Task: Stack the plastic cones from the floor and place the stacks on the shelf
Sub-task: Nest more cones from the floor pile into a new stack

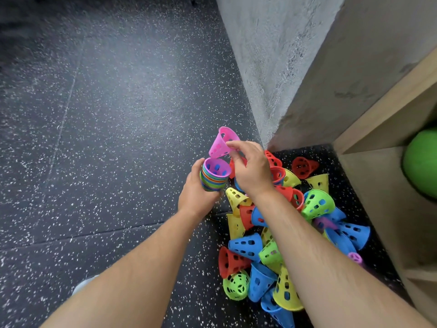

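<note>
Speckled black rubber floor (106, 138) is seen running up to a rough concrete wall (272, 55), with a wooden shelf unit (378, 119) standing at the right edge. A green ball (421, 164) is lodged in one of its compartments.

A stack of nested cones (212, 181) is held above the floor in the left grip (196, 197), whose fingers are curled round the banded, many-coloured rims. The stack's open mouth is turned up, and a purple cone is seated innermost. A pink cone (222, 143) is pinched at its wide rim between the thumb and fingertips of the right grip (250, 169). It is tilted, with its narrow end aimed down at the mouth of the stack. Whether the two are touching cannot be told.

A loose pile of cones (272, 245) is left on the floor between the wall corner and the shelf unit: red, yellow, blue, green and a few purple, lying on their sides and across one another. A red cone (303, 167) lies slightly apart near the corner.

The task is judged to be well short of done. One stack has been partly built, the pink cone is yet to be seated, and a great many cones remain to be gathered. No stack can be seen on the shelf in the part that is in view, so that step is taken to be wholly outstanding.
</note>
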Action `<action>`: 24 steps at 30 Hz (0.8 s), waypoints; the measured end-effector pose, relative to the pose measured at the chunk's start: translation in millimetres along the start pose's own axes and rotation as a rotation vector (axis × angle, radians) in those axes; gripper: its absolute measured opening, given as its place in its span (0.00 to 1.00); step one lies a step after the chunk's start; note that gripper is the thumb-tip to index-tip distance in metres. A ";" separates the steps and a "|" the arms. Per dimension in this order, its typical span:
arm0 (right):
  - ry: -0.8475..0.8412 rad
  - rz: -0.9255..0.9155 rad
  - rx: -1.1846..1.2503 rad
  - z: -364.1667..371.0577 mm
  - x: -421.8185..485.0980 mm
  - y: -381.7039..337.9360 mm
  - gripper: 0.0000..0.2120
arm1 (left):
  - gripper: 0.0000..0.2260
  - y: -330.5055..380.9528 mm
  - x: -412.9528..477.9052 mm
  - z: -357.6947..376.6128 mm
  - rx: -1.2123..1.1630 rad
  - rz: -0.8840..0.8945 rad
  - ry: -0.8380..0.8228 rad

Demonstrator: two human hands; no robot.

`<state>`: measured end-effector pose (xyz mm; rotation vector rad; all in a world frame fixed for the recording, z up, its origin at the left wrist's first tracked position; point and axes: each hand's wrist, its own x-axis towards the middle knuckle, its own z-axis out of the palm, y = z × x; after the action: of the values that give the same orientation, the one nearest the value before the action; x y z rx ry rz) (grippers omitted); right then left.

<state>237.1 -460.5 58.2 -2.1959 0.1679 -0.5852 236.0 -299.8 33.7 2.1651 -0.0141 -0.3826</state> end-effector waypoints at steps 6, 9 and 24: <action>-0.004 -0.089 -0.016 -3.8 -1.7 -1.5 0.09 | 0.35 1.3 20.7 -5.1 -0.047 0.036 -0.007; -0.004 -0.096 -0.047 -3.2 -4.6 -0.9 0.10 | 0.33 3.4 28.4 -5.9 -0.047 0.051 -0.008; -0.178 0.106 0.006 2.8 -14.1 6.7 0.13 | 0.46 5.5 33.5 1.3 -0.031 0.112 -0.021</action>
<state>226.5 -458.4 46.7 -2.2051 0.1864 -0.3287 268.3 -309.1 28.4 2.1188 -0.1399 -0.3394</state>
